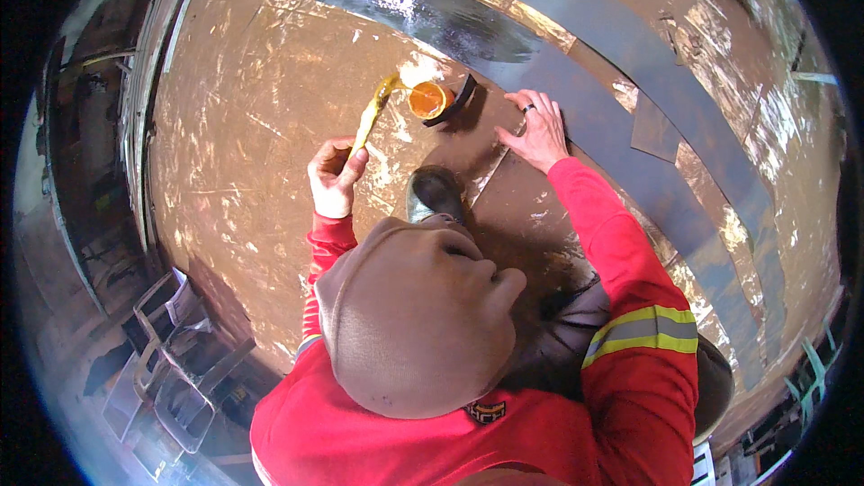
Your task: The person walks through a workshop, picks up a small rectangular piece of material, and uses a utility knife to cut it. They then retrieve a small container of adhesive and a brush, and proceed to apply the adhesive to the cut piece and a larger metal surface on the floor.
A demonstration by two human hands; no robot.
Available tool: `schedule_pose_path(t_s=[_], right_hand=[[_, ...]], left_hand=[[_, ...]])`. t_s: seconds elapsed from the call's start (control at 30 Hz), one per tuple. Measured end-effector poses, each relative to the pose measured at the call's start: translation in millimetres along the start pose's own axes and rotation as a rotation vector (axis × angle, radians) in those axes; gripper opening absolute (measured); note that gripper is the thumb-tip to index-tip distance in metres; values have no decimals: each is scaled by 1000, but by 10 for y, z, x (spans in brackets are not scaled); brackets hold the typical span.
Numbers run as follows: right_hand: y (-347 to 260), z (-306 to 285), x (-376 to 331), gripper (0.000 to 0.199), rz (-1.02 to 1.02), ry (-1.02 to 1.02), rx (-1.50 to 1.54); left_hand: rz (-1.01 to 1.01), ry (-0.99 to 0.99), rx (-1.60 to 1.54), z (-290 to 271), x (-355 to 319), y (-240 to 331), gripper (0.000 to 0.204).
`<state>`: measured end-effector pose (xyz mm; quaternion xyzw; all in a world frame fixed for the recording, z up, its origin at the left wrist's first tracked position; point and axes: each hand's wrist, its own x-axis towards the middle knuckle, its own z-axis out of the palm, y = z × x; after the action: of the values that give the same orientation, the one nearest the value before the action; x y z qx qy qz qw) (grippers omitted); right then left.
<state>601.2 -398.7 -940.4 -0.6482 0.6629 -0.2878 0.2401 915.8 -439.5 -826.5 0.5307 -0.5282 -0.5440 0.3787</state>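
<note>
Between the fingers and thumb of my left hand (337,171) is a slim yellow brush-like tool (371,117), pointing away from me. Its far end has an amber coating, and a thin strand runs from there towards a small round pot (427,101) with orange contents. A dark curved piece (457,103) stands against the right side of the pot. My right hand (540,133), fingers spread, lies at the near edge of a long blue-grey strip (621,139) and holds nothing. The strip's far left part looks wet, dark and shiny.
A second long grey strip (661,67) curves beyond the first, with a small flat offcut (655,129) between them. The brown work surface (252,126) is scuffed and stained. My shoe (435,193) shows near the middle. Metal-framed chairs (180,387) stand at the lower left.
</note>
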Motion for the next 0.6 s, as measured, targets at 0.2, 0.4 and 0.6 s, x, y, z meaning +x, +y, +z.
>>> schedule_pose_path(t_s=[0.2,0.4,0.6], right_hand=[[41,-53,-18,47,-31,9,-24],[158,-141,-9,39,-35,86,-67],[396,-376,274,29,-2,239,-163]], left_hand=[[-90,-37,-108,66,-87,-365,15],[-114,-18,-145,245,-94,-399,17],[-260,-153,-245,218,-84,-405,19]])
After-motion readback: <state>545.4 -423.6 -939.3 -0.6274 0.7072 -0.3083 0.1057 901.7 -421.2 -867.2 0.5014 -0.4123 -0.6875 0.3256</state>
